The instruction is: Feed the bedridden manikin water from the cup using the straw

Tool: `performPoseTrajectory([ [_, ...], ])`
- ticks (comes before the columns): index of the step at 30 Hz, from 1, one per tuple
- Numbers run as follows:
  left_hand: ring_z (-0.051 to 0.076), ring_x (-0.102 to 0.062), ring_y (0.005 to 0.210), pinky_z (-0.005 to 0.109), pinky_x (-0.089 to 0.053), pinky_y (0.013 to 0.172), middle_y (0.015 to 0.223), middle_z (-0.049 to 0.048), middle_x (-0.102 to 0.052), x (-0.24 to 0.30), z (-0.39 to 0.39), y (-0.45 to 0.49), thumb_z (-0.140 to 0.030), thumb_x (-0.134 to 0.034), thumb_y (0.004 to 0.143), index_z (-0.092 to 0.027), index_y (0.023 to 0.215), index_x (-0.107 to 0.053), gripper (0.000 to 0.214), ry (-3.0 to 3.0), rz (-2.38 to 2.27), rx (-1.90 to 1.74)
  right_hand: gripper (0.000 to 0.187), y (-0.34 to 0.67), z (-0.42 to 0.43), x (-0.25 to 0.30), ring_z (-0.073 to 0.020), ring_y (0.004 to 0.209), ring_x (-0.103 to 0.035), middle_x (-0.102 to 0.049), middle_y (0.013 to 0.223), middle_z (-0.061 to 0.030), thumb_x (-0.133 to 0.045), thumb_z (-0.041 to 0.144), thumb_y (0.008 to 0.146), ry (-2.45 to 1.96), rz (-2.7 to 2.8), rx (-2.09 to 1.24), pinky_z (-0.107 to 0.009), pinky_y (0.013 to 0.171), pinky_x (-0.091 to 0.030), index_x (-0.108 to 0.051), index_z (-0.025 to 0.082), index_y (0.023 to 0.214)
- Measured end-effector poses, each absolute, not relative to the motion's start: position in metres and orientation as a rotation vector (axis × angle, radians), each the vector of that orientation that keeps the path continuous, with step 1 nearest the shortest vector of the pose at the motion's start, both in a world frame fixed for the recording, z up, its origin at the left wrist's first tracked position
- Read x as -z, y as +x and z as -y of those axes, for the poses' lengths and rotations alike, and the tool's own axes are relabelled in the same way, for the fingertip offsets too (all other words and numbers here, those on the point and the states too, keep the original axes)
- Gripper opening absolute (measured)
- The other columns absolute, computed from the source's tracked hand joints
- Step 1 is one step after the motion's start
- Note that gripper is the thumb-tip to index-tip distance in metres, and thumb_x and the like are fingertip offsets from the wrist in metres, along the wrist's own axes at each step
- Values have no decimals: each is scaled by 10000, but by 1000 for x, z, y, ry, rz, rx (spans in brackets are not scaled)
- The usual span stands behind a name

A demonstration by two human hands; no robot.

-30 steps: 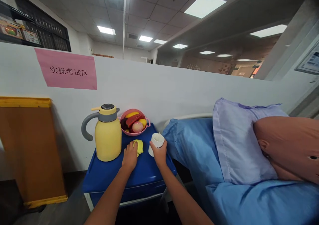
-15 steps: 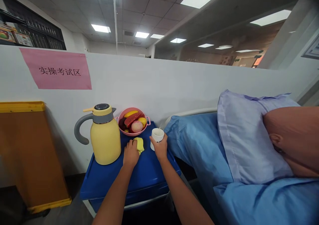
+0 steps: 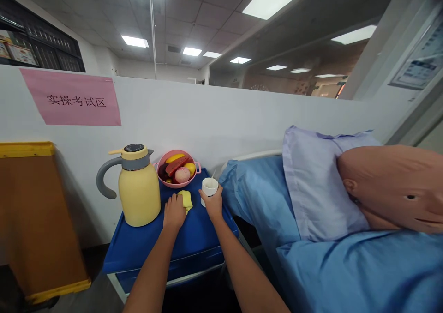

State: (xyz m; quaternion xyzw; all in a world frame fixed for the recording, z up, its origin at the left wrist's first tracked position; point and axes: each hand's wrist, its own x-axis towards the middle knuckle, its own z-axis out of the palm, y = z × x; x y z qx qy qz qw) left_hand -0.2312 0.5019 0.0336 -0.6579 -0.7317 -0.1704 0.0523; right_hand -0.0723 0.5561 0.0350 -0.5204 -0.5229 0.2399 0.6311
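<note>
On the blue bedside cabinet top (image 3: pixel 194 239), my left hand (image 3: pixel 174 212) is closed on the near left side of a folded yellow cloth (image 3: pixel 187 201). My right hand (image 3: pixel 213 203) grips a white cup (image 3: pixel 209 188) from its right side, thumb on the near left and fingers behind. A thin pale stick or handle (image 3: pixel 213 174) pokes up from the cup's rim. The cup is upright; whether its base touches the cabinet top I cannot tell. Behind the cloth sits a pink basin (image 3: pixel 177 185) of fruit.
Left of my hands stands a yellow thermos jug (image 3: pixel 139 193) with a grey handle. To the right is a bed with blue bedding (image 3: pixel 256 188), a lilac pillow (image 3: pixel 306 188) and a manikin (image 3: pixel 387 183). A white partition (image 3: pixel 207 119) runs behind; a brown board (image 3: pixel 34 220) stands left.
The view has turned a little to the right, showing more of the manikin's head. Both hands keep their holds on the cloth and the cup.
</note>
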Motion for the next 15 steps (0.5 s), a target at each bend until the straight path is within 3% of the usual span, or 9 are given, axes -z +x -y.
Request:
performPoseTrajectory([
  [9, 296, -553, 1139, 430, -428, 937, 1217, 171, -579, -32, -493, -230, -136, -412, 927, -111, 1358, -482, 437, -1987, 2193, 554, 758, -60, -549, -20, -278, 965, -689, -712, 1106, -117, -860, 330, 642, -1159, 1291, -691, -419, 859, -548, -498, 140, 1281],
  [15, 315, -551, 1214, 446, -425, 979, 1313, 209, -580, -25, -476, -232, -313, -405, 973, -71, 1522, -280, 613, -2023, 2177, 620, 359, -49, -542, -10, -241, 1062, -675, -674, 1206, -87, -687, 371, 932, -1159, 1297, -741, -470, 934, -552, -617, 166, 1219],
])
